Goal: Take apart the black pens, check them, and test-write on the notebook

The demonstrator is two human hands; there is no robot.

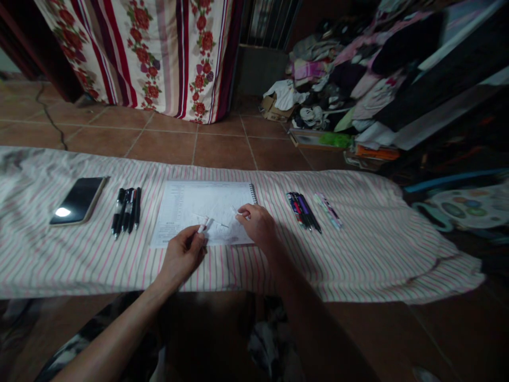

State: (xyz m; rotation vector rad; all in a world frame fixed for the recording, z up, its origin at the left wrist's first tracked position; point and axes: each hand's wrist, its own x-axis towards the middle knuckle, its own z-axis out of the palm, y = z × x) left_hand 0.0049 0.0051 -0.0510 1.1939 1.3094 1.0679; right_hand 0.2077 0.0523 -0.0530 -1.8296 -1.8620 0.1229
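A spiral notebook (199, 204) lies open on a striped cloth (358, 249) spread on the floor. My left hand (183, 259) is closed round a white pen (202, 226) whose tip points at the page. My right hand (257, 225) rests on the notebook's lower right corner, fingers pinched on a small white piece (235, 211), perhaps a pen cap. A thin pen part (217, 223) lies on the page between the hands.
A black phone (78, 200) lies at the left on the cloth, beside a row of black pens (126, 209). Coloured pens (302, 210) and a pale pen (327, 210) lie to the right. Behind are tiled floor, a flowered curtain (159, 53) and heaped clothes (350, 69).
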